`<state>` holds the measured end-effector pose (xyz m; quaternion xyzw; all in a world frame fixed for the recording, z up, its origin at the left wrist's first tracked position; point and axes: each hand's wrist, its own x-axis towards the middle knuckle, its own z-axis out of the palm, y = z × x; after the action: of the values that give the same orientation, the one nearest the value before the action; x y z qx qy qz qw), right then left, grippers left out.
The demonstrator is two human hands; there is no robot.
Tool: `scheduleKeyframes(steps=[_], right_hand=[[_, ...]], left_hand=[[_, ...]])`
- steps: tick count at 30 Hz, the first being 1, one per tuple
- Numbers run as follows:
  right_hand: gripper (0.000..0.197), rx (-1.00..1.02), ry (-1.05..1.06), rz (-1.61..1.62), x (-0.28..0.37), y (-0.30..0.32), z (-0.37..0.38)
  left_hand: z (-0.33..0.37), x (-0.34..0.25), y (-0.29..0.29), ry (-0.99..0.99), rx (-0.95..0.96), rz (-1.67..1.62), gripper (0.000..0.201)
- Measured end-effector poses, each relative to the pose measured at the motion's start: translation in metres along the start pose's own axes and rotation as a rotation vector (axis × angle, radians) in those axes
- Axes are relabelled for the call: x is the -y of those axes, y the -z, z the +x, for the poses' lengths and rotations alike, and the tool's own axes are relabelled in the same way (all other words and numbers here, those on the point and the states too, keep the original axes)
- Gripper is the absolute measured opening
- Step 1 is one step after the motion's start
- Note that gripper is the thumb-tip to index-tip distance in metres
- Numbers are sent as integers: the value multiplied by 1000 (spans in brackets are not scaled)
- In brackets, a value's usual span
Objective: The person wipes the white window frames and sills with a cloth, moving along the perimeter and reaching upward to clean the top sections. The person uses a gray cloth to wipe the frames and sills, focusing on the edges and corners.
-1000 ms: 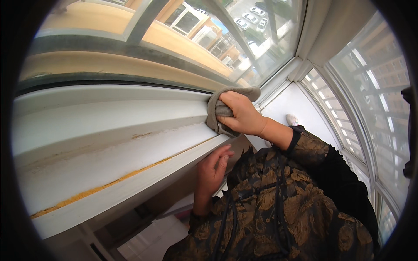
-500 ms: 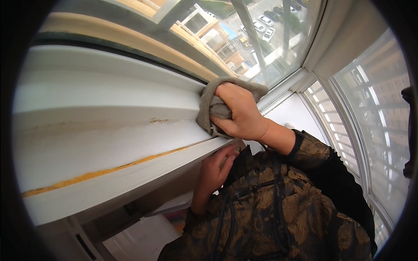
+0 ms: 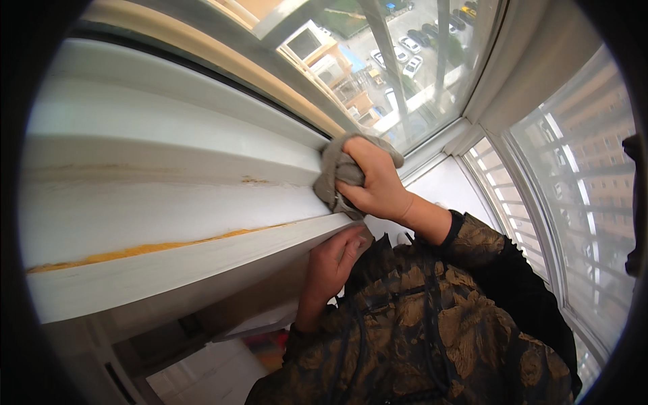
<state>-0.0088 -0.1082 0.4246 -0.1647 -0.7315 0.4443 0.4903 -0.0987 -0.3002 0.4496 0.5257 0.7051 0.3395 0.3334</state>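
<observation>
My right hand (image 3: 378, 179) is closed round a bunched grey-brown cloth (image 3: 329, 177). It presses the cloth into the corner where the white window frame (image 3: 182, 108) meets the window sill (image 3: 169, 202), at the sill's right end. My left hand (image 3: 332, 260) sits lower, against the underside of the sill's front edge (image 3: 202, 253). Its fingers are bent and close together, and what they hold, if anything, is hidden. Along the sill runs a strip of yellow foam (image 3: 142, 250), and a small brown stain (image 3: 254, 180) marks its back.
Beyond the glass are grey bars (image 3: 388, 61), low buildings and parked cars far below. A second window (image 3: 574, 169) rises at the right. Under the sill lies a white box-like thing (image 3: 206, 374), beside a red object (image 3: 270, 347).
The view has shifted a little, with the sill's left part higher in the picture. My right hand and the cloth have moved slightly down along the frame corner. My left hand stays at the sill edge.
</observation>
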Motion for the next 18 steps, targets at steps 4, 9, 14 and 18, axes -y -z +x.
scheduleKeyframes(steps=[4,9,14,18], right_hand=[[30,-11,-8,-9,4,3,0],[33,-56,245,-82,58,8,48],[24,-373,577,-209,150,4,142],[25,-339,616,-209,189,4,179]], left_hand=[[-2,1,-1,-31,-24,-1,26],[-2,9,-1,-75,-15,37,27],[-3,13,-5,-88,-29,33,26],[-10,10,-3,-68,-23,7,27]])
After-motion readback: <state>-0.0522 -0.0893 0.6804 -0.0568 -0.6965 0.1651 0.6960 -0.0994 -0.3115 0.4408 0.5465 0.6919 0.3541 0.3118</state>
